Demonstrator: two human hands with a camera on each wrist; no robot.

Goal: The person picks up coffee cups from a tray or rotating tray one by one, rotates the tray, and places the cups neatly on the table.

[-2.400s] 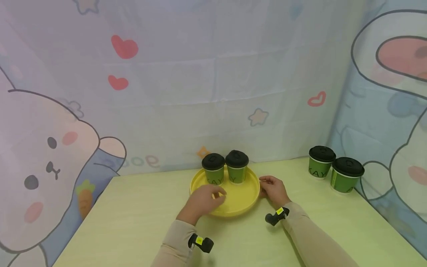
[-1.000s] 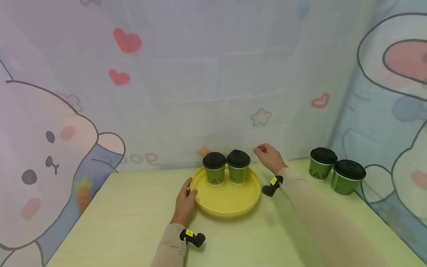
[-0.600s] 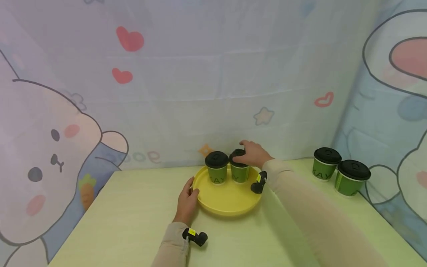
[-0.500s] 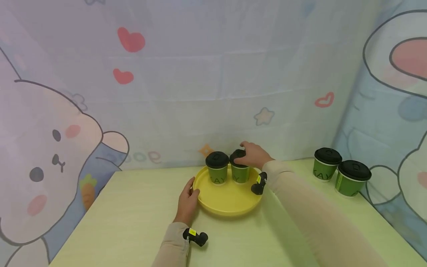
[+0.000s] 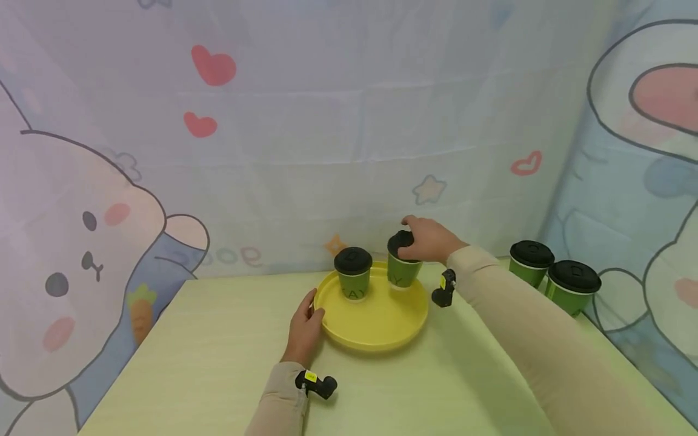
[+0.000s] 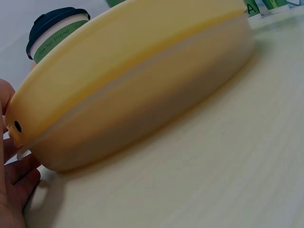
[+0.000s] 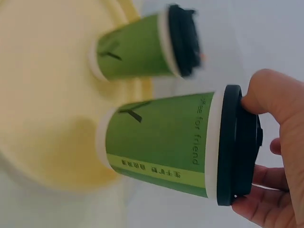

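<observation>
My right hand [image 5: 433, 239] holds a green paper coffee cup [image 5: 403, 272] by its black lid [image 7: 237, 147], thumb on one side and fingers on the other. In the right wrist view the cup hangs over the yellow round tray [image 5: 376, 333], its base off the surface. A second lidded paper cup [image 5: 354, 284] stands upright on the tray, to the left. My left hand [image 5: 303, 330] grips the tray's left rim, thumb on the upper side and fingers lower along the wall, as the left wrist view [image 6: 19, 185] shows.
Two more green cups with black lids [image 5: 531, 254] stand at the table's back right, partly behind my right sleeve [image 5: 523, 327]. A printed cloth [image 5: 294, 151] hangs behind the pale table [image 5: 218, 363]. Each wrist wears a small black camera.
My left hand moved from over the tray to its left rim. My right hand left the tray's right rim, took the right cup by its lid, and lifted it up and rightward.
</observation>
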